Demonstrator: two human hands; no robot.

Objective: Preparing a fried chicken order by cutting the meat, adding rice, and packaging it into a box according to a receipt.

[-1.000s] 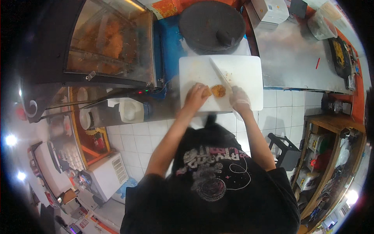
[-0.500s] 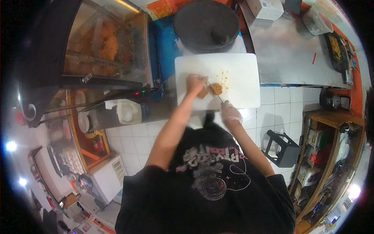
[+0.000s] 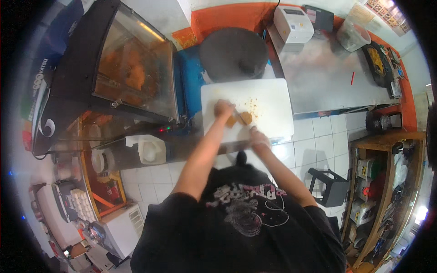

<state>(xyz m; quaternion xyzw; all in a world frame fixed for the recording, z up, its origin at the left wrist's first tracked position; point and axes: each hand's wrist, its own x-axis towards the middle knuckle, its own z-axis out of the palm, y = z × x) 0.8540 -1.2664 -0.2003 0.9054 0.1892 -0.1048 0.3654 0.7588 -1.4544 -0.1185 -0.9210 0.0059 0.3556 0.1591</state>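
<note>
A white cutting board lies in front of me with a brown breaded piece of fried food on it, next to another brown part. A knife lies slantwise between the two parts. My right hand, in what looks like a thin clear glove, is closed round its handle at the board's near edge. My left hand has its fingers closed at the blade's far end. The exact finger contact is blurred. Crumbs are scattered to the right of the food.
Beyond the board stands a large round dark slab. A glass-fronted warming cabinet with fried food is on the left, and a metal counter with a white printer on the right. A black stool stands on the tiled floor.
The whole view has shifted, so the board sits lower and slightly further left. Both hands remain at the knife, whose blade is still between the food parts.
</note>
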